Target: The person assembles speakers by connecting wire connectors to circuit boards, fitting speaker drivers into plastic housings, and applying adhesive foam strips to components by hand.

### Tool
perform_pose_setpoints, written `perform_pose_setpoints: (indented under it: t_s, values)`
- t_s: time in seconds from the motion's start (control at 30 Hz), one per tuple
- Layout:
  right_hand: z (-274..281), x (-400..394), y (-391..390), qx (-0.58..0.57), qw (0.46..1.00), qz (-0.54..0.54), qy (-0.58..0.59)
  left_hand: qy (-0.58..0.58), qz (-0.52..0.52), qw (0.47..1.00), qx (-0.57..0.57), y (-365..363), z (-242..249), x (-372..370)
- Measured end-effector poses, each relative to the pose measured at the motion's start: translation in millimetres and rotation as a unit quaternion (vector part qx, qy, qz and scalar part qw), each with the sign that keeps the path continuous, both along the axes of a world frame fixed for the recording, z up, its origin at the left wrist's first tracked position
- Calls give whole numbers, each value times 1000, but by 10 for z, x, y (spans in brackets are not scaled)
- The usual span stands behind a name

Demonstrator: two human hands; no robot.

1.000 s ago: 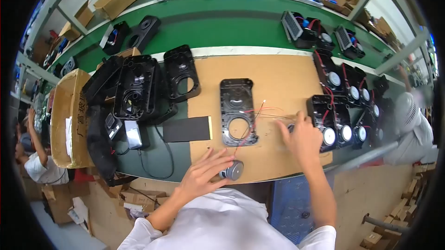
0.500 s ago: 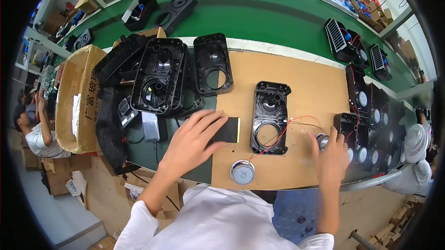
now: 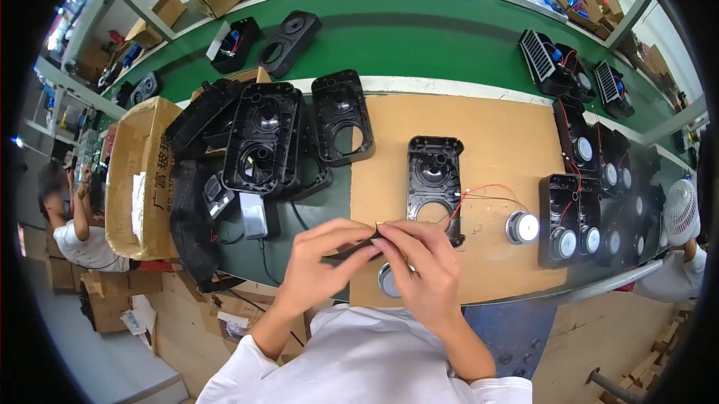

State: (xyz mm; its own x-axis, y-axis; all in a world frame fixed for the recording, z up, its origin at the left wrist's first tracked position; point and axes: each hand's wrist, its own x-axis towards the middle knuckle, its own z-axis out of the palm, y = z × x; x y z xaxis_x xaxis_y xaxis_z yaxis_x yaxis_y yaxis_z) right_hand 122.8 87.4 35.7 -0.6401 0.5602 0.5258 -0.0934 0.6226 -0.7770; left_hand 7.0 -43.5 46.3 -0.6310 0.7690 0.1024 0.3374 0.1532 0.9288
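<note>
A thin black sheet [image 3: 358, 247], with a narrow yellow edge, is raised off the cardboard close to my body. My left hand [image 3: 318, 263] holds it between thumb and fingers. At its right corner the fingertips of my right hand [image 3: 425, 265] pinch the sheet, close beside the left fingertips. Just beyond lies a black plastic speaker housing [image 3: 434, 172] with a large round opening. Partly behind my right hand, a small round speaker [image 3: 386, 281] lies on the board. A second speaker [image 3: 522, 227], wired with red leads, sits right of the housing.
Several black housings [image 3: 262, 138] are piled at the left beside a cardboard box [image 3: 138, 172]. Housings with fitted speakers [image 3: 569, 213] stand at the right. Cardboard [image 3: 487, 127] covers the work surface before a green bench [image 3: 419, 37]. Another person [image 3: 86, 232] sits far left; a white fan [image 3: 680, 209] stands right.
My left hand has lifted the black sheet off the surface. My right hand has let go of the right-hand speaker and moved left to the sheet. The view has shifted slightly.
</note>
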Motion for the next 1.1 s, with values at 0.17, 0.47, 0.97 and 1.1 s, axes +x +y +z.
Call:
perform_pose_setpoints:
  t_s: [0.17,0.47,0.97,1.1]
  values:
    - [37,35,-25,-53,998,18,22,-108,-11,991,78,-73,47,91]
    - [-52,90,-115,-59,998,12,24,-151,-14,985,78,-163,-80,109]
    - [-224,482,255,-353,924,77,128,-213,127,969,17,-229,-297,-174]
    - [-282,910,508,-446,870,-65,201,82,174,978,-84,-125,-310,-381]
